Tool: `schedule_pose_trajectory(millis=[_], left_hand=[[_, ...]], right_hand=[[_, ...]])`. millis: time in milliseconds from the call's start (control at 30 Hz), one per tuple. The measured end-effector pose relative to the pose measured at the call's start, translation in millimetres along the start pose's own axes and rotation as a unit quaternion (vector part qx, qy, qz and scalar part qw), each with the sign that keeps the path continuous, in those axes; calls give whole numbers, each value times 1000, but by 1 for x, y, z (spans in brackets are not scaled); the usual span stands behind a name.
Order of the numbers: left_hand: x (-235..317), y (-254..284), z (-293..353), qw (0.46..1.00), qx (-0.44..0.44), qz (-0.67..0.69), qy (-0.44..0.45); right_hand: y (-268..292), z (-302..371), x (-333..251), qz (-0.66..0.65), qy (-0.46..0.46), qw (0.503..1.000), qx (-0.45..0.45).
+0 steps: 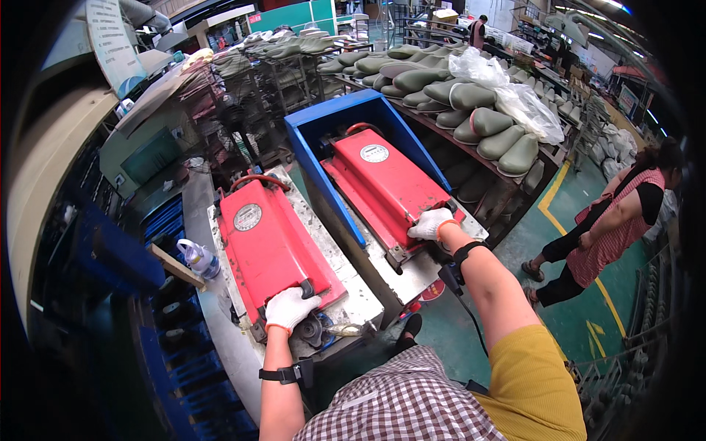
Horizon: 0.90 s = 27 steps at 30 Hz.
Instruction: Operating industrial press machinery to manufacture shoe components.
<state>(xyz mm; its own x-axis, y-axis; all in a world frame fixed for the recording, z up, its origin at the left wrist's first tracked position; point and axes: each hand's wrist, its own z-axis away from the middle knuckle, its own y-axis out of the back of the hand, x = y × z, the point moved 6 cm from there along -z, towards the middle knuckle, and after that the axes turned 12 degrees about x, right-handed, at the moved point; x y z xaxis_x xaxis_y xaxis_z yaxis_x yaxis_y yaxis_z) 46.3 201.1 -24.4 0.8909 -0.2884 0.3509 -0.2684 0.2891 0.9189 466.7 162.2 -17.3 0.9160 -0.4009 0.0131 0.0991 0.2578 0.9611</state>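
Two long red machine lids lie side by side, each with a round dial-like label near its far end. My left hand, in a white glove, is closed over the near edge of the left red lid, by a dark handle. My right hand, also gloved, is closed at the near edge of the right red lid. Both lids look lowered onto their worn pale bases. The fingertips of both hands are partly hidden. A blue hood stands around the far end and left side of the right lid.
Olive-green clogs or shoes are heaped on a rack at the far right, with clear plastic over some. A white bottle stands left of the left machine. A person in a red checked apron is at right.
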Motion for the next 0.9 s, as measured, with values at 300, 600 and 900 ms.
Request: schedule_pose_trajectory(millis=[300, 600, 900], left_hand=[[-1, -2, -2, 1000, 9, -4, -1], [-1, 2, 1, 1000, 7, -1, 5], [-6, -4, 0, 1000, 21, 14, -4]], right_hand=[[7, 7, -4, 18, -4, 1000, 14], [-10, 7, -7, 18, -30, 976, 214], [-52, 102, -87, -311, 11, 790, 529]])
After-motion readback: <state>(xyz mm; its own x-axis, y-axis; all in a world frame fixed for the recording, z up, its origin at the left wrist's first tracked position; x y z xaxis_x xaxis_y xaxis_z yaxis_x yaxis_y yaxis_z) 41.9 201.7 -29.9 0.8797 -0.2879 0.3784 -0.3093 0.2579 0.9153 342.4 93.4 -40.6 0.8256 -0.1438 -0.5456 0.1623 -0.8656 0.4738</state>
